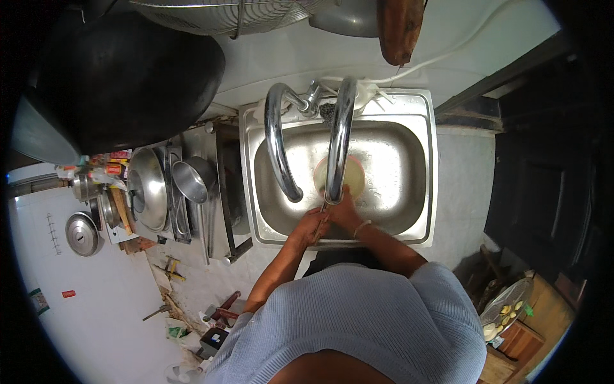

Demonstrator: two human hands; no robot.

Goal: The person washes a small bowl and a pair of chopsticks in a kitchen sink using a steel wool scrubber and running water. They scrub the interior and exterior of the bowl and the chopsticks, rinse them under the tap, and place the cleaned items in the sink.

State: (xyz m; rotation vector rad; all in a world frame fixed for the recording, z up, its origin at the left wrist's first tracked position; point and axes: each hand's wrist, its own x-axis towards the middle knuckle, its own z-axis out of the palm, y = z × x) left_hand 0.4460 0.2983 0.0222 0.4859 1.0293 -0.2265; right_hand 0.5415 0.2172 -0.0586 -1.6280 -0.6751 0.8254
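Both my hands are over the near edge of a steel sink [396, 221]. My left hand [312, 225] is closed around a thin brown stick-like thing [319, 232]; its kind does not show. Close against it on the right, my right hand [343, 210] has curled fingers, partly hidden by a chrome tap. What it holds cannot be made out. A pale, round bowl [355, 180] with a reddish rim sits in the basin just beyond my right hand. Two curved chrome taps [275, 134] arch over the basin, and one covers part of the bowl.
Left of the sink stand a saucepan [194, 179] with a long handle and a large domed lid [148, 189]. A big black wok [137, 77] hangs at upper left. At lower right is a basket [511, 307] with yellowish pieces. A dark door [537, 185] stands at the right.
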